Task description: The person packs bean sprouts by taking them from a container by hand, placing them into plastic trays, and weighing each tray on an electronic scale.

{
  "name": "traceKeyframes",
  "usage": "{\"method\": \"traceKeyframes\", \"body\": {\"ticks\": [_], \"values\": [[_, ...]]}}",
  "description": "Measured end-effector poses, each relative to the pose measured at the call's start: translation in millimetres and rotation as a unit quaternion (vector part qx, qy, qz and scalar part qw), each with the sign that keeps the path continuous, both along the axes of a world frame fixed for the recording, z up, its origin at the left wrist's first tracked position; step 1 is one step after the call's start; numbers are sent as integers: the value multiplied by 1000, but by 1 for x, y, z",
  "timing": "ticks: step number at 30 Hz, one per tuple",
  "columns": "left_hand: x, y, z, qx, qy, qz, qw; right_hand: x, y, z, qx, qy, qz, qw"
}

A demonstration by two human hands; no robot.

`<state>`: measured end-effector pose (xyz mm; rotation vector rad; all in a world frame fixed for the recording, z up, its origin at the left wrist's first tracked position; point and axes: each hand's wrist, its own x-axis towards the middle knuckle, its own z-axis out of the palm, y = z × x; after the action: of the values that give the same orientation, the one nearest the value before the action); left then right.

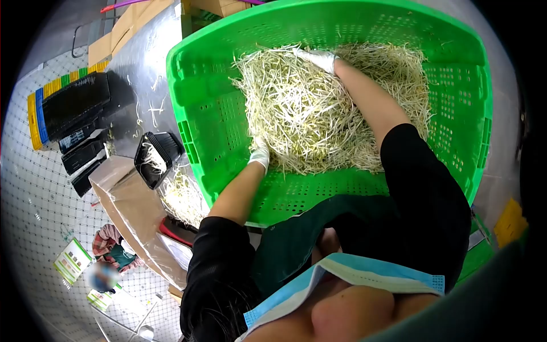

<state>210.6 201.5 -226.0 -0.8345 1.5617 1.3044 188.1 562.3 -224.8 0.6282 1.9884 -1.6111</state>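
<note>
A large green perforated crate (pixel 228 171) holds a thick heap of bean sprouts (pixel 307 108), pale and tangled. My right hand (pixel 319 58), in a white glove, reaches across to the far side of the heap, with its fingers partly sunk in the sprouts. At the near left side of the same heap is my left hand (pixel 260 155), also gloved, its fingers hidden among the sprouts. Between them the hands clasp a big bulging mass of sprouts. More sprouts lie at the right inside the crate, under my right forearm.
Left of the crate is a metal table (pixel 151 62) with stray sprouts on it. A black plastic tray (pixel 154 162) with some sprouts stands beside a loose sprout pile (pixel 182 196). Stacked black trays (pixel 77 105), a lined cardboard box (pixel 131 199) and another person (pixel 117 251) are further left.
</note>
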Motion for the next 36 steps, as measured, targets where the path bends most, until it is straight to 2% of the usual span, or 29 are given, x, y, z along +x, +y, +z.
{"method": "traceKeyframes", "body": {"ticks": [1, 3, 5, 7, 8, 9, 10, 13, 15, 16, 17, 19, 20, 21, 24, 25, 26, 28, 30, 32, 33, 35, 36], "values": [[5, -3, -8, 4, 1, 19, 1000, 0, 2, 3, -31, -7, -12, 999], [14, -9, -18, 6, 4, 46, 999, -10, 5, -24, -59, -3, 12, 998], [21, -15, -30, 3, 5, 60, 998, -12, 6, -2, -63, 3, -59, 996], [24, -23, -42, -10, 5, 61, 998, -17, 7, -22, -64, 9, -96, 993], [22, -30, -53, -39, 5, 41, 998, -23, 8, -69, -25, -19, -22, 999], [22, -34, -56, -40, 5, 42, 998, -23, 6, -84, -6, -35, 14, 999], [23, -38, -57, -90, 14, 3, 996, -22, 3, -93, 13, -49, 51, 997], [23, -39, -58, -184, 28, -73, 980, -3, -13, -73, -141, 44, 43, 988], [22, -38, -45, -101, -10, -31, 994, -3, -16, -67, -159, 58, 49, 984], [20, -24, -21, -42, -23, -19, 999, -2, -17, -66, -166, 62, 52, 983], [20, -44, -46, -41, -22, -20, 999, -1, -18, -66, -170, 66, 55, 982], [17, -82, -86, -60, 18, -158, 985, 4, -22, -64, -186, 75, 55, 978], [17, -51, -45, -48, -47, -92, 993, 7, -24, -63, -193, 79, 53, 977], [19, -39, -33, -48, -46, -91, 994, 11, -26, -63, -202, 84, 51, 974], [22, -39, -40, -57, -33, -40, 997, 12, -24, -83, -223, 108, 38, 968], [22, -47, -49, -62, -34, -35, 997, 7, -21, -112, -220, 124, 39, 967], [19, -48, -54, -60, -27, -54, 996, -3, -15, -104, -215, 83, 41, 972], [20, -48, -57, -56, -23, -53, 997, -5, -2, -66, -169, 156, 133, 964], [19, -31, -40, -43, -48, -16, 998, 21, -15, -45, -218, -19, 35, 975], [19, -6, -9, -26, -54, 19, 998, 46, -23, 13, -221, -41, 37, 974], [19, -1, -6, -24, -54, 23, 998, 59, -24, 12, -229, -28, 11, 973], [20, 4, -13, 51, -15, 24, 998, 84, -30, 15, -246, 10, -62, 967], [12, 3, -25, 17, 15, -14, 1000, 94, -23, 20, -254, 5, -96, 962]]}}
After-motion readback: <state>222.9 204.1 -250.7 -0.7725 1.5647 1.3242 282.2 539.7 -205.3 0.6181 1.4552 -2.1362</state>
